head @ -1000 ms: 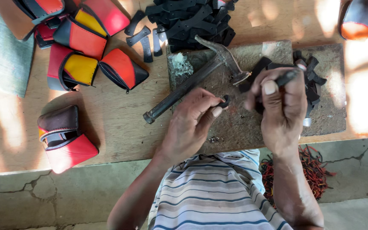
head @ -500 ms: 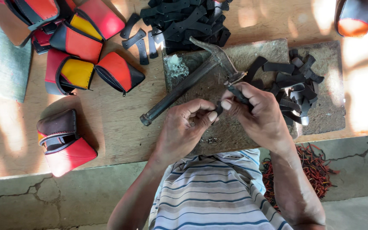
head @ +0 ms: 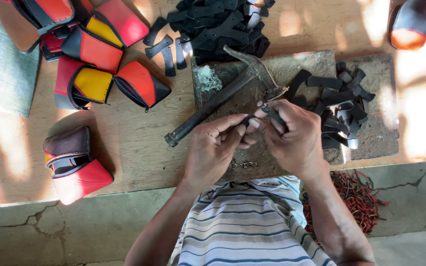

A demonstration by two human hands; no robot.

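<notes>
Both hands meet over the near edge of the stone slab [head: 316,64] on the table [head: 134,143]. The left hand [head: 215,148] and the right hand [head: 294,135] each pinch one end of a small dark strap piece [head: 271,112], fingers clamped together on it just near the head of the hammer [head: 223,96], which lies untouched across the slab.

As for progress, a pile of dark strap pieces [head: 338,106] sits on the right part of the slab and a bigger heap of straps [head: 218,24] lies at the far side. Sewn red and yellow pouches [head: 107,66] are gathered at the far left, with one more pouch [head: 72,165] near the left edge. Much strap material looks left to handle.

A second ago the right hand was over the right pile and the left hand lay by the hammer handle; since then the hands have come together and now share one piece. The hammer has not moved.
</notes>
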